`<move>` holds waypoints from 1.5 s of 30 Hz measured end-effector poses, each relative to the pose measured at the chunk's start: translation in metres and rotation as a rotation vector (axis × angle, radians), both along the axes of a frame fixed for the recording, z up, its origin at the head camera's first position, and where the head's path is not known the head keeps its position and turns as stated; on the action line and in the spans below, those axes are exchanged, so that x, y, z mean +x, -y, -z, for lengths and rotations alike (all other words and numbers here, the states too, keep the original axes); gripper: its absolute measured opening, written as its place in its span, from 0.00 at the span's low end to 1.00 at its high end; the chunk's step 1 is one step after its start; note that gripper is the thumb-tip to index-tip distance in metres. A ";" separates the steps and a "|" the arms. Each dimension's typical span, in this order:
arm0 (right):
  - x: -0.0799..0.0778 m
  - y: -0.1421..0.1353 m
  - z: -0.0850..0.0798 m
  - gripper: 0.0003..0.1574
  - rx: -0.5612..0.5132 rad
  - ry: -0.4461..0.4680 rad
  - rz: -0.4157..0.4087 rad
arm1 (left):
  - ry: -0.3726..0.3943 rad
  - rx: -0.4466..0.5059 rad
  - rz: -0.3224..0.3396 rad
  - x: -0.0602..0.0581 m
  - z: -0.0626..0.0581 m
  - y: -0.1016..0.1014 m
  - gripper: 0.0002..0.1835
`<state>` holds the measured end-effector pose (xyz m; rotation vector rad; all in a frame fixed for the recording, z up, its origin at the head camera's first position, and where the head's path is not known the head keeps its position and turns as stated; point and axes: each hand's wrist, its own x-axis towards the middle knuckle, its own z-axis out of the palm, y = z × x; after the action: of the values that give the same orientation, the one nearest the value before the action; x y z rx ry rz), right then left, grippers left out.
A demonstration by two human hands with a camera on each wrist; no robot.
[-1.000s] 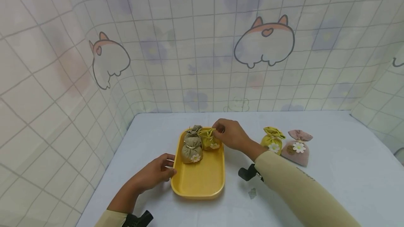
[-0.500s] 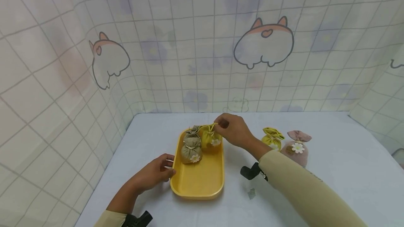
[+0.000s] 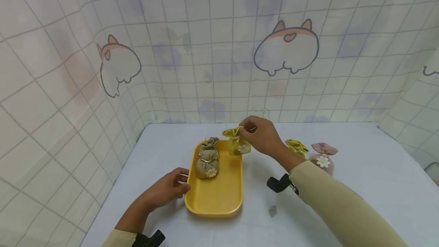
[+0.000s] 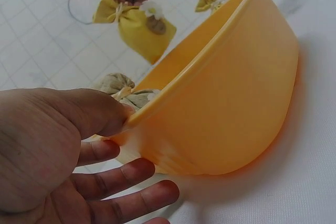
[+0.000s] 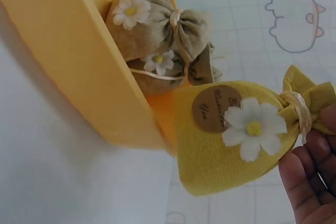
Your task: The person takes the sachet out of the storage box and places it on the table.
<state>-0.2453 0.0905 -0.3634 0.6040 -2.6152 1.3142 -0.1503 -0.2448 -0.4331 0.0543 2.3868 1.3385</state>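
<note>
My right hand (image 3: 258, 134) pinches a yellow drawstring pouch (image 3: 239, 146) by its gathered neck. The pouch hangs over the far right corner of the yellow plastic tray (image 3: 216, 197); a white daisy and a round brown label show on it in the right wrist view. At the tray's left side, my left hand (image 3: 171, 184) holds the rim between thumb and index finger, the other fingers spread beside the outer wall. Two grey-beige pouches, the nearer pouch (image 3: 208, 165) with a white flower and the farther pouch (image 3: 210, 145), sit along the tray's left side.
On the white-covered table (image 3: 370, 209), another yellow pouch (image 3: 296, 146) and a pink pouch (image 3: 323, 159) stand right of the tray, partly hidden by the right forearm. A small greyish patch (image 3: 272, 211) lies near the tray. A grid-patterned curtain (image 3: 205, 68) borders the table's back.
The right hand has lifted the yellow pouch from beside the grey-beige ones, up and rightward to the tray's far right corner. The left hand has stayed at the rim.
</note>
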 end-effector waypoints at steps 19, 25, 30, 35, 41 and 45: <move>0.011 -0.047 -0.004 0.10 0.070 0.047 0.082 | -0.001 0.010 0.010 0.001 -0.003 0.000 0.25; 0.016 -0.057 -0.001 0.11 0.075 0.067 0.101 | 0.001 0.006 0.007 0.000 -0.001 0.000 0.26; 0.021 -0.065 0.000 0.11 0.086 0.072 0.107 | 0.002 0.002 0.006 -0.001 -0.002 -0.001 0.26; 0.026 -0.074 0.003 0.09 0.098 0.054 0.107 | 0.004 -0.010 0.002 0.000 -0.004 -0.002 0.26; 0.032 -0.083 0.005 0.08 0.115 0.046 0.124 | 0.012 -0.015 -0.004 -0.001 -0.004 -0.001 0.26; 0.037 -0.087 0.006 0.08 0.122 0.046 0.141 | 0.011 -0.017 -0.005 -0.001 -0.002 0.000 0.26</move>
<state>-0.2085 0.1775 -0.3689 0.4011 -2.7340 1.1482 -0.1514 -0.2445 -0.4307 0.0363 2.3906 1.3168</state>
